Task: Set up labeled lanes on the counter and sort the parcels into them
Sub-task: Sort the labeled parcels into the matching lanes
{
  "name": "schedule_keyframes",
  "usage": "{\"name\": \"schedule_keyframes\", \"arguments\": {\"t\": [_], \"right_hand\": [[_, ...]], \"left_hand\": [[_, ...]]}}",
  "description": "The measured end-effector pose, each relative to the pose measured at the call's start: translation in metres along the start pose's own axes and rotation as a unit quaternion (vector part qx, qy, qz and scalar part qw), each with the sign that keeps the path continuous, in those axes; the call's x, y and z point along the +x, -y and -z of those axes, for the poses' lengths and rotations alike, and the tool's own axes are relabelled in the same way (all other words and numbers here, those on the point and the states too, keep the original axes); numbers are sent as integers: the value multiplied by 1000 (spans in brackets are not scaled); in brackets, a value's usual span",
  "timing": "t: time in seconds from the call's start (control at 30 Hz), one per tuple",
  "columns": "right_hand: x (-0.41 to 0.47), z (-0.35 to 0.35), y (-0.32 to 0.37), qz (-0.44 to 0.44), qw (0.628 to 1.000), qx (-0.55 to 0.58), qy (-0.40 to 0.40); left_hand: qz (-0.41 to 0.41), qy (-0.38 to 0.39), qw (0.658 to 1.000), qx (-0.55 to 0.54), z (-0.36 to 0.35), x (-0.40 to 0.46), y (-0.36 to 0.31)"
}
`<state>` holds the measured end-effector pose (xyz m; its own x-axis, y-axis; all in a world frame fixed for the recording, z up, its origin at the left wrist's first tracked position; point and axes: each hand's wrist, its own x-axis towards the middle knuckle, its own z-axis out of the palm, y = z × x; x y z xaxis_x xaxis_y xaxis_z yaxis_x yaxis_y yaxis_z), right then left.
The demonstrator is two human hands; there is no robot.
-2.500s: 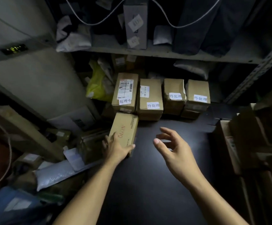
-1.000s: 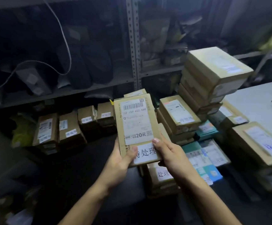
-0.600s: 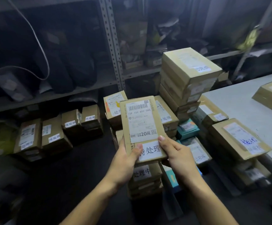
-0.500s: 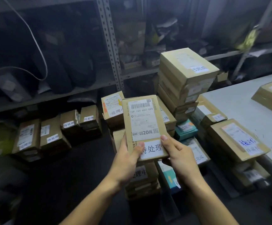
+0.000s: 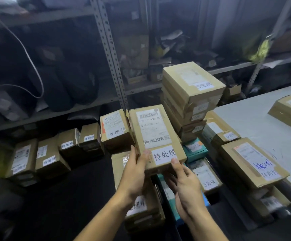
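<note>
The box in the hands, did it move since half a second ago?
Yes. The held parcel shifted right, toward the tall box stack, now covering the boxes behind it.

Left hand (image 5: 135,178): raised, thumb and fingers clamped on a box (image 5: 156,136) edge. Right hand (image 5: 186,186): beside it, thumb on top, fingers beneath.
</note>
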<state>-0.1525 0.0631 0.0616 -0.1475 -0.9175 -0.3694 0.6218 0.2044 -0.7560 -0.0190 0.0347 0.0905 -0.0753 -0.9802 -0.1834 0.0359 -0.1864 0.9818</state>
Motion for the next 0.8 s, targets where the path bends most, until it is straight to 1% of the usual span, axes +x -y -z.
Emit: {"name": "schedule_keyframes", "arguments": {"t": [0.03, 0.17, 0.27, 0.37, 0.53, 0.8], "right_hand": [[6, -1, 4, 3, 1000, -13, -10], [41, -9, 24, 28, 994, -97, -47], [67, -13, 41, 18, 994, -93, -61], [83, -14, 50, 10, 991, -113, -66], [92, -10, 45, 9, 979, -176, -99], [88, -21, 51, 24, 973, -196, -116]], "left_hand": [[10, 6, 1000, -23, 1, 3, -3], [52, -13, 990, -128, 4, 13, -17], [90, 6, 964, -249, 5, 23, -19], [109, 9, 941, -320, 1, 26, -20], [119, 7, 934, -338, -3, 28, -15], [120, 14, 932, -341, -2, 30, -15]]}}
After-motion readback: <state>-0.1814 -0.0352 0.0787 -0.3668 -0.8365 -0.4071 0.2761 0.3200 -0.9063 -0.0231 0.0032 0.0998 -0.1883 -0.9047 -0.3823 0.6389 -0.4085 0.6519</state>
